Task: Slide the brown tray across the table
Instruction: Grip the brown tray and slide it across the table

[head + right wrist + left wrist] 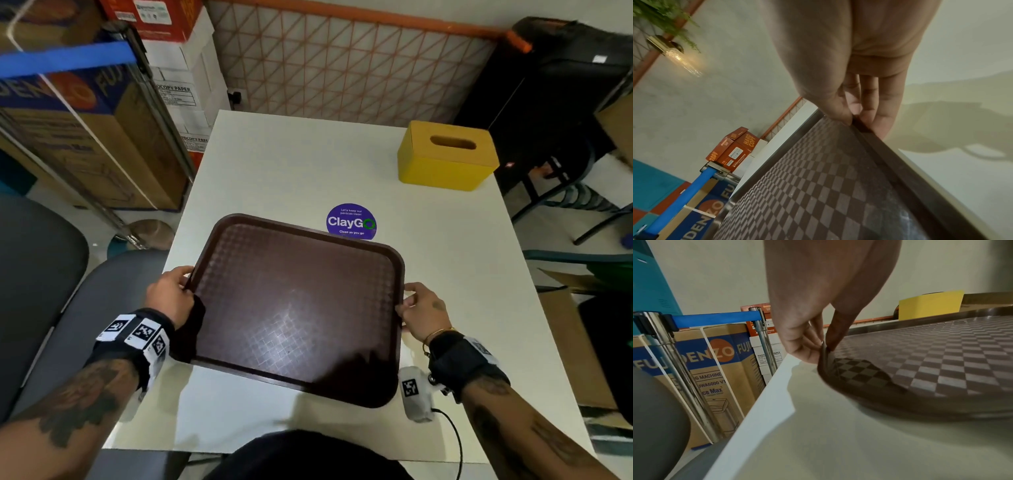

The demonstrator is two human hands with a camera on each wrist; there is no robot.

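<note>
A brown tray (294,301) with a checkered surface lies flat on the white table (291,171), near its front half and slightly turned. My left hand (173,294) pinches the tray's left rim, thumb on top and fingers under the edge; the left wrist view shows that pinch at the left hand (818,345) on the tray (920,361). My right hand (419,308) grips the right rim the same way, thumb over the lip and fingers below, as the right wrist view shows for the right hand (855,116) on the tray (818,186).
A yellow tissue box (445,156) stands at the table's far right. A round purple sticker (351,222) lies just beyond the tray's far edge. Cardboard boxes (78,130) and a barrier post stand left of the table, a mesh fence (342,61) behind it, and chairs at both sides.
</note>
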